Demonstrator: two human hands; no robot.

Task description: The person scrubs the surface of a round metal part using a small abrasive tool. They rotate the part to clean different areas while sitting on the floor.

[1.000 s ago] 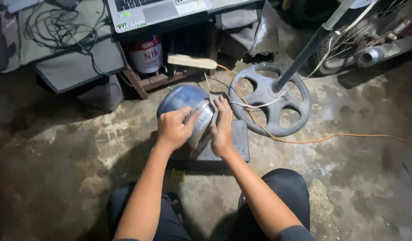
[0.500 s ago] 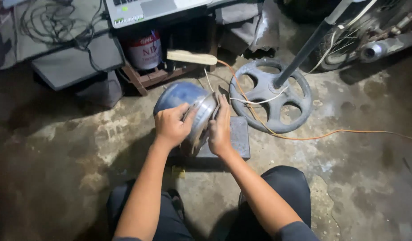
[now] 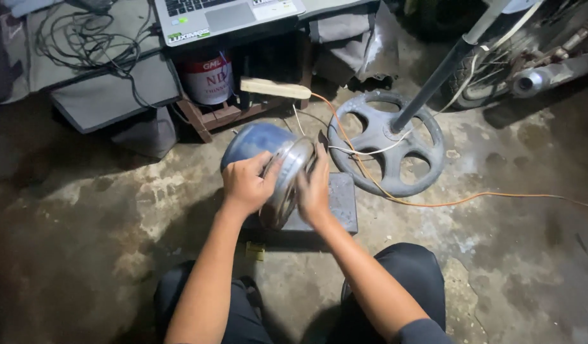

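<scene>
A person crouches over a concrete floor, both hands clasped around a round blue metal housing (image 3: pixel 259 141) with a shiny rim. The left hand (image 3: pixel 246 185) grips the rim's near edge, fingers curled; the right hand (image 3: pixel 314 191) presses flat against its open face. Since a moment ago the housing has tipped further onto its side. Beneath the hands lies a grey block (image 3: pixel 340 205); just right, a round fan base (image 3: pixel 386 141).

Stained concrete floor (image 3: pixel 84 255) is showing damp patches under dim light. A round fan base (image 3: pixel 386 143) is sitting right of centre; an orange cable (image 3: pixel 498 196) is trailing across. A laptop (image 3: pixel 224 16) is resting above a red-and-white can (image 3: pixel 208 78).
</scene>
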